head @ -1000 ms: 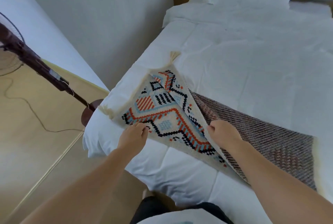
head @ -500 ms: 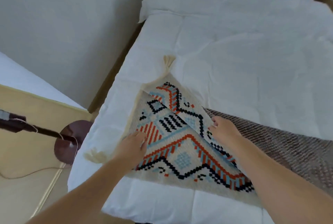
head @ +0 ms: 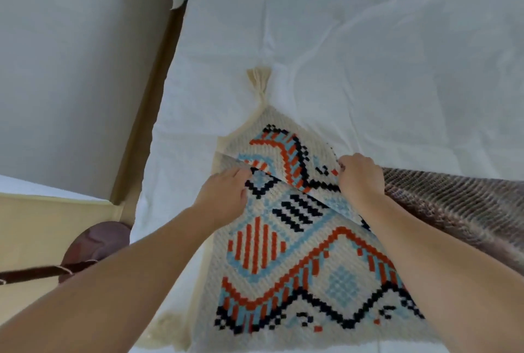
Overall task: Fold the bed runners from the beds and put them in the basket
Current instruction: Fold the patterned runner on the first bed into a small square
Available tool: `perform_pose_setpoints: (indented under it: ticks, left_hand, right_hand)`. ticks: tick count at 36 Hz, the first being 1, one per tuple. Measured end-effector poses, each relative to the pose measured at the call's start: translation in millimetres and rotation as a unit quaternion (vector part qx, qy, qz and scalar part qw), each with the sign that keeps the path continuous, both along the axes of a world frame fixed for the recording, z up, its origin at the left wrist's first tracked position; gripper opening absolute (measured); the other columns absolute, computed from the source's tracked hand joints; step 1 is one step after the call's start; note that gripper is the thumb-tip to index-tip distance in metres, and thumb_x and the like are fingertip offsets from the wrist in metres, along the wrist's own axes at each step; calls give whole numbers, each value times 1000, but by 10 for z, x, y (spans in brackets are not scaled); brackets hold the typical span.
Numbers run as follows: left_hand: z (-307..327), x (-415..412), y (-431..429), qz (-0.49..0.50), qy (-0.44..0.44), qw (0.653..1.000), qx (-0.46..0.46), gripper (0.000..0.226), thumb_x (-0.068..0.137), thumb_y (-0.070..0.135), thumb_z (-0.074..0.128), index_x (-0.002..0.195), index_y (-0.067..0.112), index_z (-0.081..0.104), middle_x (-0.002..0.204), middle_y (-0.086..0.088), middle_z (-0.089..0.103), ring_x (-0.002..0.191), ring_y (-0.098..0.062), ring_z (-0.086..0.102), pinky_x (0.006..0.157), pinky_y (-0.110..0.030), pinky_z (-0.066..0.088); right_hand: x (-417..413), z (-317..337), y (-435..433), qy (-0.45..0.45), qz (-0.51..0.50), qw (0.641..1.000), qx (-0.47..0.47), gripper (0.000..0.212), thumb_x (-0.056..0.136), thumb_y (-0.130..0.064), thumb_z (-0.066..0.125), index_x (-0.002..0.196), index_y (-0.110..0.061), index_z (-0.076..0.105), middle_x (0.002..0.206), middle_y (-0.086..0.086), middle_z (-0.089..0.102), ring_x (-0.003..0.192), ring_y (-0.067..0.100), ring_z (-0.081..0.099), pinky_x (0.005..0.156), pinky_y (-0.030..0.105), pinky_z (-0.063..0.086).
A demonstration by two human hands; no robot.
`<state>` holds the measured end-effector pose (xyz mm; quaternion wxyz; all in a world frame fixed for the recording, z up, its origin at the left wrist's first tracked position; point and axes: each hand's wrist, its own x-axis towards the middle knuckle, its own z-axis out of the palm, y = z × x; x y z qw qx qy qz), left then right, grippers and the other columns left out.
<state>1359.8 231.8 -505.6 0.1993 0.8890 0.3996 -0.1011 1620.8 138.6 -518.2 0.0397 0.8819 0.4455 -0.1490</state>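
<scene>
A woven bed runner with a cream ground and red, blue and black pattern lies on the white bed. Its left end is doubled over itself, and a cream tassel points up the bed. The brown striped underside shows at the right. My left hand grips the folded edge on the left. My right hand pinches the same fold further right. No basket is in view.
A grey-white wall stands left of the bed, with a narrow wooden floor strip along it. A dark round fan base and its pole sit on the floor at the lower left.
Both hands have moved up the runner and drawn the folded edge further along it. The view has tilted down and closer; the pillow has left the frame.
</scene>
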Motion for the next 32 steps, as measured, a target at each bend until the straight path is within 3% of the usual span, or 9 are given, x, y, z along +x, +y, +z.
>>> perform_pose_setpoints:
  ticks: [6, 11, 13, 15, 18, 23, 27, 30, 32]
  left_hand:
    - [-276, 1059, 940, -101, 18, 993, 61, 69, 85, -5, 48, 147, 12, 24, 153, -7, 26, 128, -28, 38, 102, -41, 39]
    - [-572, 1688, 1415, -149, 46, 984, 91, 81, 85, -8, 44, 152, 19, 8, 161, -4, 6, 136, -30, 32, 103, -44, 38]
    - [-683, 1824, 1486, -150, 76, 984, 58, 77, 88, -4, 43, 152, 22, 10, 159, -4, 12, 130, -30, 40, 97, -44, 44]
    - [-738, 1890, 1519, -153, 101, 982, 37, 64, 88, 0, 44, 147, 18, 28, 145, -8, 33, 109, -29, 52, 82, -41, 49]
    - [-744, 1861, 1538, -155, 108, 981, 45, 32, 89, 7, 47, 121, 10, 51, 116, -10, 46, 83, -24, 52, 63, -34, 42]
    - [-600, 1678, 1560, -140, 95, 985, 40, 9, 90, 12, 49, 98, 10, 53, 90, -4, 47, 78, -23, 51, 64, -35, 42]
    - [-439, 1395, 1606, -107, 61, 992, 32, 13, 85, 4, 48, 94, 10, 55, 77, -2, 49, 72, -19, 50, 59, -29, 38]
    - [-293, 1078, 1535, -97, 39, 994, 16, 7, 86, 13, 53, 84, 10, 59, 77, -2, 47, 73, -22, 51, 60, -30, 36]
    - [-202, 813, 1402, -73, 7, 997, -5, 10, 90, 15, 49, 87, 11, 58, 83, -5, 50, 79, -28, 53, 64, -34, 39]
  right_hand:
    - [-46, -147, 9, 51, -24, 998, 30, 18, 92, -3, 45, 88, -16, 57, 86, 2, 54, 69, 18, 53, 58, 31, 47]
    - [0, -286, -48, 88, -56, 993, 54, 37, 95, -8, 47, 131, -15, 53, 115, 4, 55, 83, 18, 58, 69, 29, 51]
    - [47, -337, -80, 95, -73, 991, 52, 39, 95, -7, 46, 133, -15, 51, 117, 4, 57, 88, 18, 60, 73, 30, 53]
    - [86, -387, -101, 90, -81, 992, 45, 36, 93, -4, 45, 126, -14, 54, 110, 2, 62, 87, 18, 60, 72, 31, 53]
    - [84, -414, -137, 78, -92, 992, 33, 27, 94, -4, 44, 115, -11, 58, 106, 4, 64, 89, 21, 62, 73, 37, 55]
    - [77, -338, -227, 89, -92, 992, -26, 27, 93, -2, 44, 113, -13, 58, 92, -1, 63, 75, 17, 60, 58, 30, 50]
    - [96, -124, -320, 95, -77, 989, -81, 43, 91, 6, 42, 129, -11, 51, 120, 7, 62, 97, 25, 62, 77, 37, 55]
    - [105, 25, -425, 89, -61, 990, -91, 51, 92, 5, 41, 138, -14, 47, 132, 8, 57, 112, 27, 58, 85, 38, 53]
    - [76, 95, -500, 88, -54, 991, -82, 38, 90, 6, 41, 112, -17, 61, 105, 6, 66, 99, 28, 63, 67, 34, 52]
